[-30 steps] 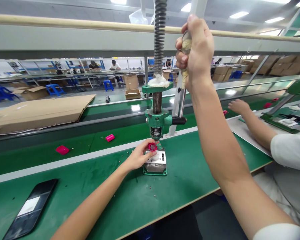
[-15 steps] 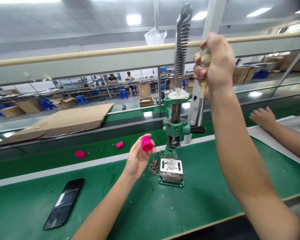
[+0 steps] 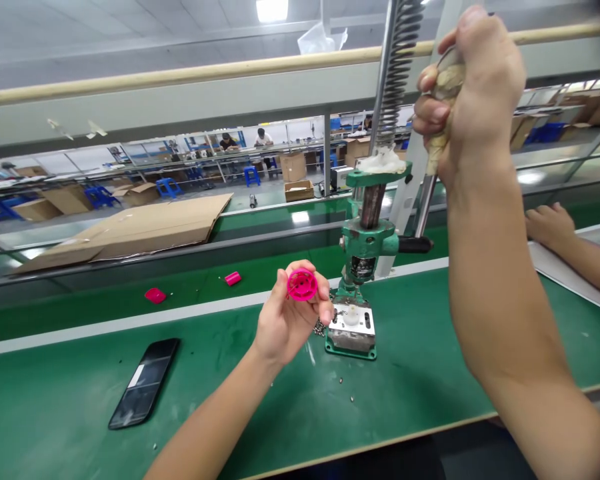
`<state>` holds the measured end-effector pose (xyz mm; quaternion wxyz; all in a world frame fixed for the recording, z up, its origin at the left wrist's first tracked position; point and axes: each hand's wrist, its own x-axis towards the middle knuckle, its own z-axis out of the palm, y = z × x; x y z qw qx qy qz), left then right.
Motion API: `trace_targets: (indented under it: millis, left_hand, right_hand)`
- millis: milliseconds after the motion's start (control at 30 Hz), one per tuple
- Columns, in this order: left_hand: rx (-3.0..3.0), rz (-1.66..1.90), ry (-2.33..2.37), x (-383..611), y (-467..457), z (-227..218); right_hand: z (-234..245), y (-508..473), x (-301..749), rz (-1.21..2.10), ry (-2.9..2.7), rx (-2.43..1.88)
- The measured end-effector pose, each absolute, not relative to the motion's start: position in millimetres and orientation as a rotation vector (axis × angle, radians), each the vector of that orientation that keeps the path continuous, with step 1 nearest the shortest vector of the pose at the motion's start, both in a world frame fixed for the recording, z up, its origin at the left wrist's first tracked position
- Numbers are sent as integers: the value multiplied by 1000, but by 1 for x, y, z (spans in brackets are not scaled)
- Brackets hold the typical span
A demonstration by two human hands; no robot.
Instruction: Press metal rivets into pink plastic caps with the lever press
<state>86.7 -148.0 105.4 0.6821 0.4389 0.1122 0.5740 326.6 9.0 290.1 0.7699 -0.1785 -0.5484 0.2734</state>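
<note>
My left hand (image 3: 287, 320) pinches a small round pink plastic part (image 3: 302, 285) and holds it up, open face toward me, just left of the press. A green hand press (image 3: 366, 245) stands on the green table (image 3: 220, 407), with a metal base block (image 3: 352, 327) under its ram and a tall coil spring (image 3: 397, 73) above. Raised high at the upper right, my right hand (image 3: 473, 93) is wrapped round the press lever's padded handle (image 3: 445, 83). A small heap of tiny metal pieces (image 3: 321, 328) lies by the base, partly hidden by my left hand.
A black phone (image 3: 145, 382) lies flat on the table at the left. Two pink parts (image 3: 155, 295) (image 3: 233, 278) rest on the conveyor belt behind. Flattened cardboard (image 3: 130, 230) lies beyond it. Another person's hand and forearm (image 3: 560, 240) rest on the table at the right.
My left hand lifted the pink part off the press base, raised it and turned its open face toward me. My right hand stayed on the raised lever.
</note>
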Motion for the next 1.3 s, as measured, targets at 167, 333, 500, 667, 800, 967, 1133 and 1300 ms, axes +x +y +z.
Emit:
trace_targets:
  millis: [167, 333, 500, 667, 800, 967, 1133, 1300]
  left_hand:
    - [999, 1299, 289, 86, -148, 106]
    - [1012, 1298, 286, 85, -149, 106]
    - [1003, 1275, 258, 86, -149, 105]
    - [1017, 1274, 270, 87, -151, 106]
    - [1058, 1283, 288, 87, -150, 105]
    - [1342, 1339, 689, 86, -129, 83]
    - [1811, 1242, 1029, 91, -98, 41]
    - [2075, 1066, 1095, 95, -94, 21]
  right_hand:
    - [288, 10, 325, 587, -1154, -354]
    - [288, 8, 319, 560, -1146, -293]
    - [287, 8, 322, 581, -1129, -306]
    - [285, 7, 321, 559, -1138, -311]
    - [286, 7, 321, 552, -1141, -326]
    - [287, 7, 323, 575, -1175, -324]
    - [288, 5, 326, 586, -1259, -314]
    - [285, 10, 326, 588, -1244, -326]
